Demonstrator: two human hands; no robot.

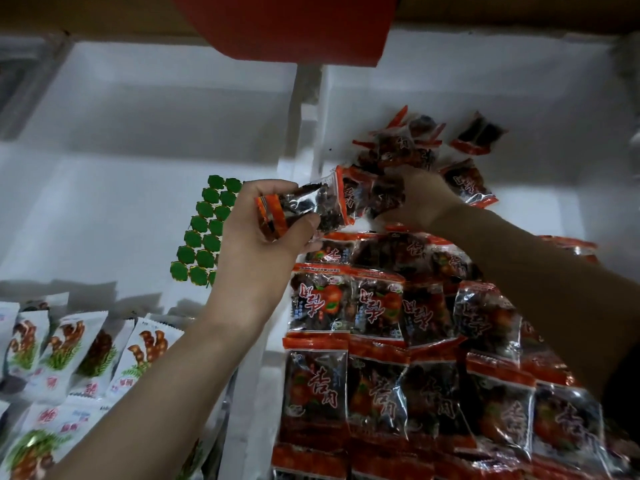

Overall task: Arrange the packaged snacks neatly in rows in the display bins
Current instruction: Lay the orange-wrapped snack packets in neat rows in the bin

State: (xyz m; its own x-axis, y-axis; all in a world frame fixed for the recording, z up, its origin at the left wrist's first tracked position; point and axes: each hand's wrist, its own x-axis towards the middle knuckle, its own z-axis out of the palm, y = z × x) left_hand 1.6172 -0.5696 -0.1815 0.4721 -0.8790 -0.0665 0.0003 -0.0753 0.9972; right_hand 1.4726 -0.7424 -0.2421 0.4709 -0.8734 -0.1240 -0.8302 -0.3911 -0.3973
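My left hand (258,230) holds a red-and-clear snack packet (304,209) above the divider between two white bins, thumb on its front. My right hand (420,199) reaches into the right bin (540,109) and grips another red packet (372,197) from a loose heap (405,147) at the back. Nearer me, red packets (374,341) lie in overlapping rows across the right bin. One stray packet (479,135) lies at the far right of the heap.
The left bin (138,133) holds a sheet of green round stickers (204,233) and, at its near end, rows of white packets (62,355). A red box (287,26) overhangs the bins at the top. A white foam divider (294,168) separates the bins.
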